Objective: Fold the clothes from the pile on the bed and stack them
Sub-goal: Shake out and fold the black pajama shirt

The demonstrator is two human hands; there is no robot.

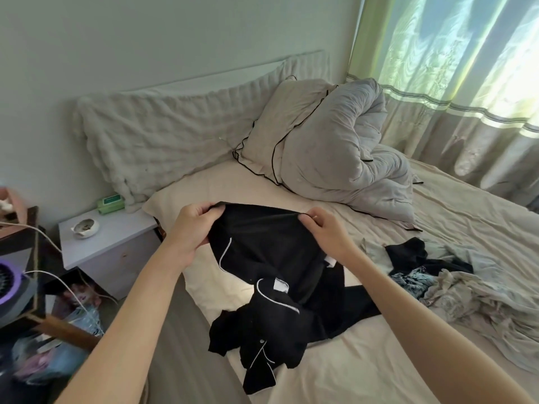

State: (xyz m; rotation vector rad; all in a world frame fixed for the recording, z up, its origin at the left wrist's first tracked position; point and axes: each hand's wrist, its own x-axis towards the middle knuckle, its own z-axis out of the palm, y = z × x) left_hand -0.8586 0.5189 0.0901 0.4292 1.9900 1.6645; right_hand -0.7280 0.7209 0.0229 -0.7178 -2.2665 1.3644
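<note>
A black pyjama-style garment with white piping (271, 275) hangs between my hands above the beige bed (335, 371). My left hand (192, 228) pinches its top edge on the left, my right hand (323, 231) pinches the same edge on the right. The lower part of the garment lies crumpled on the sheet, with a white label showing. To the right lies the pile of unfolded clothes (455, 290): a black piece, a blue patterned one and pale grey-beige ones.
A pillow with black trim (280, 129) and a bunched grey duvet (350, 158) lie at the head of the bed. A white nightstand (110, 246) with a small bowl stands to the left. Cables, a purple fan and clutter fill the lower left. Curtains hang at the right.
</note>
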